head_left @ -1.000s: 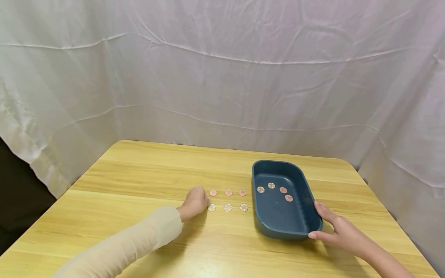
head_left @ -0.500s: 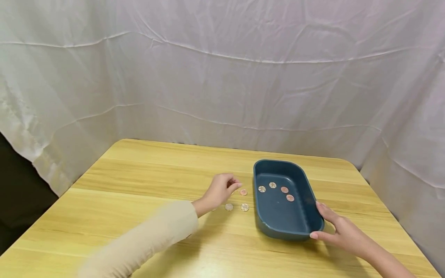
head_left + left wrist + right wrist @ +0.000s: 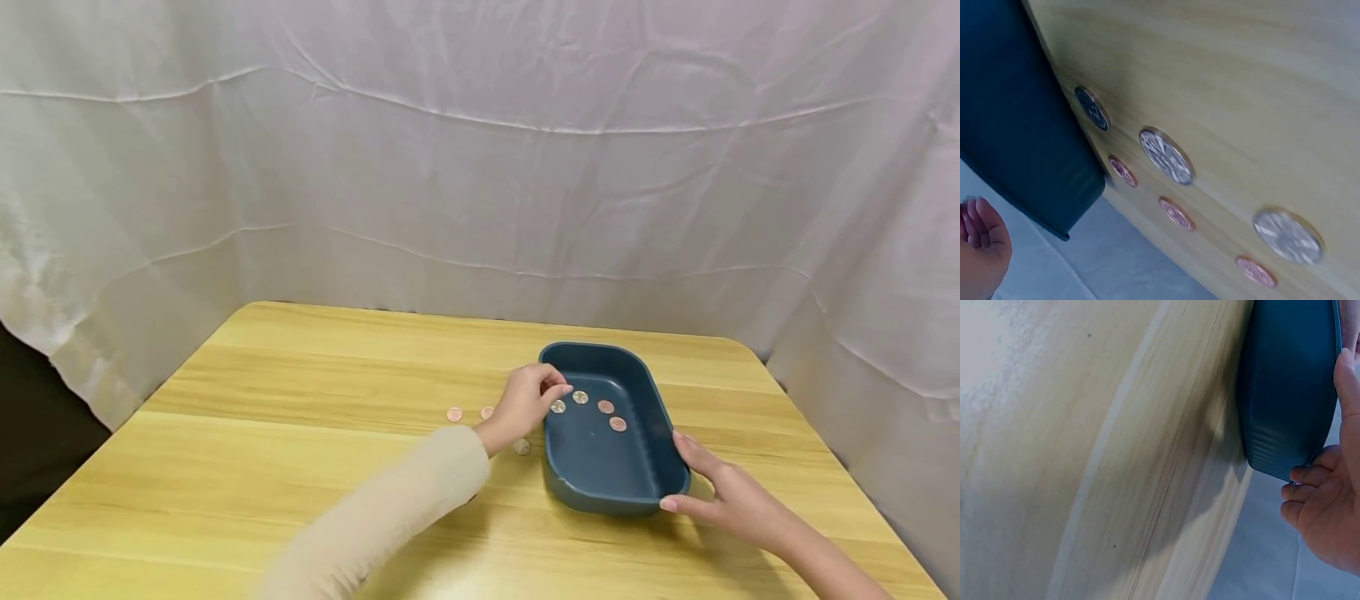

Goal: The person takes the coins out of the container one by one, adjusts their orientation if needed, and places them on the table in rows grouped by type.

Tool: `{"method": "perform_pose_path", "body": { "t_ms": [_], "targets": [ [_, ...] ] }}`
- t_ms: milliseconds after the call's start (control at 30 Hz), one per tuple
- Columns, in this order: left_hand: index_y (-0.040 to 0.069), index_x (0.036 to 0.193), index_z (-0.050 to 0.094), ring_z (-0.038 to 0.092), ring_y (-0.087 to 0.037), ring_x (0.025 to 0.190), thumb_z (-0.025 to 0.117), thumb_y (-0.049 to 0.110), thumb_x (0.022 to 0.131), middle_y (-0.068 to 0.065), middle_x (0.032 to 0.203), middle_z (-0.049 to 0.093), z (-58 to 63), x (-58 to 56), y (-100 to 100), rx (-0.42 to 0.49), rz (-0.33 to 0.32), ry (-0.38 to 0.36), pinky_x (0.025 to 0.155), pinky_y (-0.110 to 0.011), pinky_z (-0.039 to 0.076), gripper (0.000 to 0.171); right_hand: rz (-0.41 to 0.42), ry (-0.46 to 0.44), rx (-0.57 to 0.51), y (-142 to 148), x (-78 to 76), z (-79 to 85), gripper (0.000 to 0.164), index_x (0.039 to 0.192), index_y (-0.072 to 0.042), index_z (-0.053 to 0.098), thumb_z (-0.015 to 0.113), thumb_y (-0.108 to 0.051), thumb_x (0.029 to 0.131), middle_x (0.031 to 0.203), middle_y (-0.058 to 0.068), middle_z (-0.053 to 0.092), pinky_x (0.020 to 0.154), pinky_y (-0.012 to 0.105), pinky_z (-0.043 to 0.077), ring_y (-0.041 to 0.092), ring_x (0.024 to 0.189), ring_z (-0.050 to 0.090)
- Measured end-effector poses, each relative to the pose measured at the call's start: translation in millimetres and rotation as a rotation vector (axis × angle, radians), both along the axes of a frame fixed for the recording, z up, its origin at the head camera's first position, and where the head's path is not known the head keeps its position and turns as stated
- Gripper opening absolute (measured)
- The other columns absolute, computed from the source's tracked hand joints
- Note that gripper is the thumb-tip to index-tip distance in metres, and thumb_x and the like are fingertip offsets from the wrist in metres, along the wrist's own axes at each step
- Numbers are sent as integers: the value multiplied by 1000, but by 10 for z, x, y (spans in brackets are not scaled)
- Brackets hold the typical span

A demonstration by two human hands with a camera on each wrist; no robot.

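Note:
Over the left wall of a dark blue plastic tray, my left hand holds thumb and fingertips together. It pinches what looks like a coin, nearly hidden by the fingers. Several coins lie inside the tray, among them a silvery coin and a copper coin. My right hand grips the tray's near right corner, thumb at the near end. In the right wrist view, the other fingers curl against the tray's outside. Left of the tray, three copper coins and three larger silvery coins lie in two rows.
A light wooden table carries everything. Pale curtains hang behind it and at both sides. The left sleeve hides some of the coins in the head view.
My left hand has moved right from the left end of the coin rows to the tray's left wall, thumb and fingertips together. My right hand and the tray stay put.

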State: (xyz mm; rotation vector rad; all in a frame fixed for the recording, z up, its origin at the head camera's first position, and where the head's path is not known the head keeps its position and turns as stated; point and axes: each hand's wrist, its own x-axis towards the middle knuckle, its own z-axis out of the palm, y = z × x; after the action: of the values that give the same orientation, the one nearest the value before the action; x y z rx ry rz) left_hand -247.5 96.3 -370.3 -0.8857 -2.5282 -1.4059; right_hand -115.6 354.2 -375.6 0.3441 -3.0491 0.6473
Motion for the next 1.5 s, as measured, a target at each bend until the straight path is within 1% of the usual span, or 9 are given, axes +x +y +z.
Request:
{"method": "perform_pose_path", "body": {
  "t_ms": [167, 267, 367, 467, 667, 767, 867, 1200, 1500],
  "targets": [
    [6, 88, 66, 48, -6, 65, 62, 17, 88, -4, 80, 64, -32, -89, 137, -20, 18, -7, 57, -13, 41, 12, -1, 10, 0, 15, -1, -1, 88, 140, 6, 31, 73, -38, 76, 140, 31, 36, 88, 28, 49, 47, 123, 41],
    [5, 91, 67, 51, -7, 68, 62, 16, 88, -5, 85, 65, -46, -148, 223, -90, 9, 5, 60, -12, 42, 12, -4, 9, -3, 17, 4, -3, 88, 140, 7, 31, 73, -38, 76, 140, 31, 36, 88, 28, 48, 47, 124, 41],
    [4, 95, 66, 55, -9, 72, 61, 14, 89, -6, 90, 63, -41, -197, 295, -244, -21, 49, 62, -11, 44, 13, -5, 12, -1, 14, 8, -4, 88, 140, 7, 32, 73, -38, 76, 140, 32, 36, 88, 34, 49, 47, 123, 41],
    [4, 99, 66, 57, -11, 78, 61, 12, 89, -6, 92, 61, -25, -238, 351, -450, -32, 129, 65, -13, 46, 13, -6, 13, 0, 6, 11, -4, 88, 140, 7, 31, 72, -38, 76, 140, 31, 36, 88, 38, 49, 47, 123, 42],
    [12, 103, 67, 60, -12, 88, 63, 11, 88, -3, 97, 63, 14, -261, 480, -843, -2, 231, 75, -19, 50, 16, -3, 12, -3, -9, 16, 3, 89, 140, 7, 30, 72, -39, 76, 141, 31, 35, 89, 50, 46, 47, 124, 41],
    [16, 108, 68, 62, -13, 93, 62, 10, 88, -1, 103, 66, 15, -243, 546, -983, 9, 252, 81, -24, 51, 21, 0, 28, 4, -13, 15, 2, 89, 140, 7, 32, 72, -39, 76, 141, 30, 36, 88, 48, 47, 46, 123, 42],
    [18, 112, 67, 62, -13, 95, 61, 13, 89, 2, 107, 67, -9, -227, 596, -1074, 35, 255, 82, -26, 52, 24, 4, 38, 7, -21, 12, 2, 89, 139, 7, 33, 73, -40, 75, 140, 30, 37, 89, 48, 47, 46, 123, 43],
    [26, 114, 66, 60, -10, 99, 56, 18, 93, 8, 111, 66, -58, -225, 687, -1197, 112, 245, 87, -23, 49, 25, 7, 21, -8, -38, 12, 18, 90, 140, 7, 30, 72, -41, 76, 141, 30, 35, 90, 53, 43, 47, 125, 41],
    [27, 112, 67, 61, -9, 97, 57, 17, 92, 9, 110, 66, -85, -211, 717, -1184, 100, 263, 86, -24, 48, 24, -2, 20, -14, -21, 24, 22, 90, 140, 8, 30, 72, -40, 76, 141, 31, 34, 91, 55, 42, 47, 125, 40]
  ]
}}
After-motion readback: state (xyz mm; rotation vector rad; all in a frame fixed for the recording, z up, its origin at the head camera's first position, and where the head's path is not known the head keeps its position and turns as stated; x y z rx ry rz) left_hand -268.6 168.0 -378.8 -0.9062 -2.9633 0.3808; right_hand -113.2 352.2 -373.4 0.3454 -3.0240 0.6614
